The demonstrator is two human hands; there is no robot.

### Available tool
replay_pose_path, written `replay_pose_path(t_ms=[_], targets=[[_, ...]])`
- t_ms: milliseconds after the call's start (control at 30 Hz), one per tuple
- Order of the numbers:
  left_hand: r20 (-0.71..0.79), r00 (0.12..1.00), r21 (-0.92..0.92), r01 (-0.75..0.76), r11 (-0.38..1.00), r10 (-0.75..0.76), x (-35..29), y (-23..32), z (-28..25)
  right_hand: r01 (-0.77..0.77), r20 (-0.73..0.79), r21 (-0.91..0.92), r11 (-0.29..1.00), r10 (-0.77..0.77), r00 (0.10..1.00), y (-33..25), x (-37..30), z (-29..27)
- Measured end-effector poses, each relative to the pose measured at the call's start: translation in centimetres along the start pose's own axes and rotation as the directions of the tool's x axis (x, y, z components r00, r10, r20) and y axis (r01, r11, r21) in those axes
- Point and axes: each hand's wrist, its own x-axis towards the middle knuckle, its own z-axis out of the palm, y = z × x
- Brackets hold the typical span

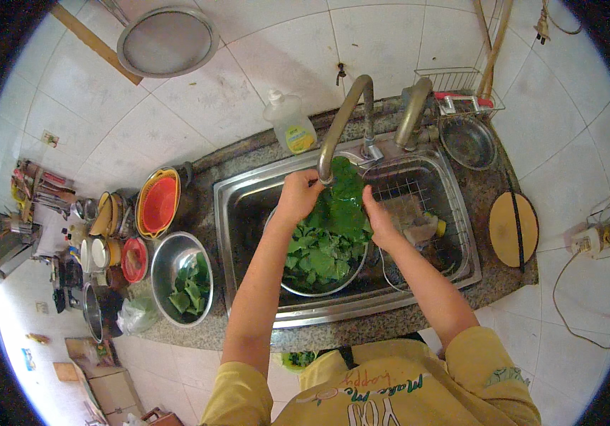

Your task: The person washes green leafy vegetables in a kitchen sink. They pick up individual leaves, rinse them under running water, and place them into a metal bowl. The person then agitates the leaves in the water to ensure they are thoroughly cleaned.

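A large green leaf (347, 195) is stretched between my hands, just behind and beside the end of the curved faucet (340, 117). My left hand (298, 197) is closed at the leaf's left side, close to the spout, its fingertips partly hidden. On the other side, my right hand (381, 221) grips the right edge, thumb up and the other fingers mostly behind the leaf. Below them, a round metal basin (327, 290) full of leafy greens (319, 259) sits in the left sink bowl. Whether water is running I cannot tell.
Left of the sink (248, 319) stands a metal bowl (165, 273) with more leaves. A soap bottle (292, 128) is behind it. A wire rack (397, 188) lies in the right bowl; a black pan (468, 144) and a round wooden board (507, 228) are at the right.
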Motion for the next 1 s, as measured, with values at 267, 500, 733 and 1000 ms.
replay_pose_path(t_ms=[267,500,733,1000], targets=[[-0.006,0.988,-0.289,-0.151,0.945,0.156,-0.5,-0.1,-0.3,0.267,0.184,-0.376,0.887,-0.211,0.960,-0.3,-0.8,0.5],[0.135,0.982,-0.254,-0.095,0.962,0.133,-0.5,0.1,-1.3,0.323,0.152,-0.562,0.761,-0.289,0.945,3.2,1.7,-3.2],[0.233,0.946,-0.188,-0.184,0.965,0.225,-0.5,0.2,-1.0,0.505,0.119,-0.511,0.696,-0.524,0.843,-1.9,-0.3,0.2],[0.408,0.908,-0.742,0.267,0.615,0.098,-1.0,-2.4,-0.9,0.376,0.006,-0.405,0.834,-0.408,0.913,-1.1,2.0,-0.1]])
